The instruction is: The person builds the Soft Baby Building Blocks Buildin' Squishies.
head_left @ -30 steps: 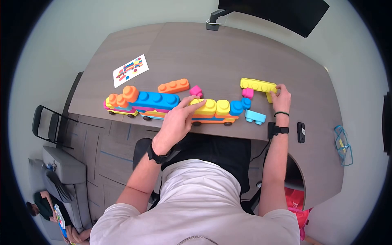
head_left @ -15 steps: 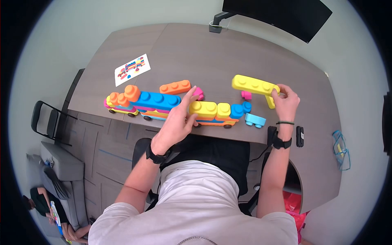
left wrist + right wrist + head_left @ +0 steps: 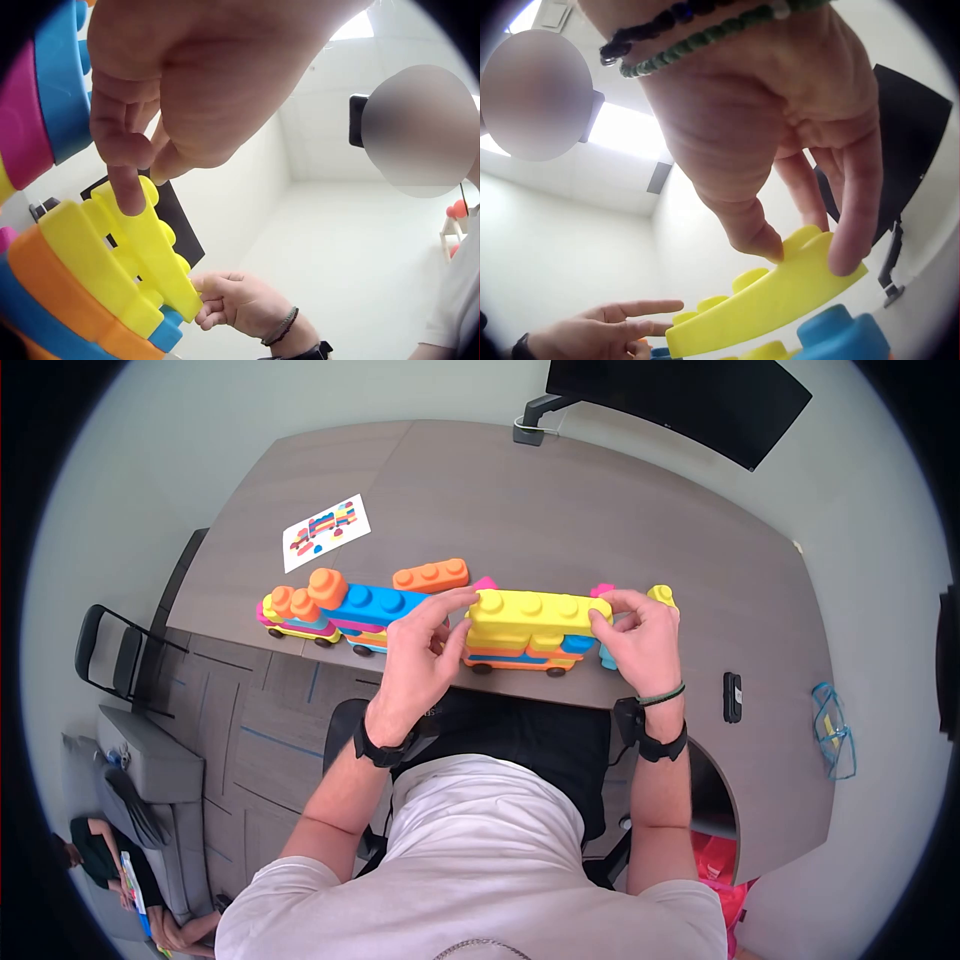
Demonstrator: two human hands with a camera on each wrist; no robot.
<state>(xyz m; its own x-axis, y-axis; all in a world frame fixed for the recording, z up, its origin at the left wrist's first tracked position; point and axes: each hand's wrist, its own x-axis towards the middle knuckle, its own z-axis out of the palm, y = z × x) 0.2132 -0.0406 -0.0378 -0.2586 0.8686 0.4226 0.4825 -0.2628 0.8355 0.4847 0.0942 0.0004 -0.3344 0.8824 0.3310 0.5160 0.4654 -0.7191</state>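
In the head view my right hand [image 3: 640, 643] pinches the right end of a long yellow building block [image 3: 540, 607] between thumb and fingers. This block is tilted just over the rear car [image 3: 500, 658] of a block train, with a gap beneath it in the left wrist view. My left hand [image 3: 420, 655] is at the block's left end, a finger [image 3: 127, 191] touching it, the fingers fairly straight. Under the long block are shorter yellow blocks [image 3: 97, 262] and a blue block [image 3: 844, 334]. To the left stands the car topped by a long blue block [image 3: 378, 600].
An orange block [image 3: 431, 575] and a pink block [image 3: 484, 583] lie behind the train. Another yellow block [image 3: 663, 597] is right of my right hand. A picture card [image 3: 327, 533], a black case [image 3: 733, 698] and glasses [image 3: 834, 730] lie further out. A monitor [image 3: 690, 400] overhangs the back.
My right hand has lifted the long yellow block from the table's right side and brought it left over the rear car. My left hand has shifted slightly to the block's left end.
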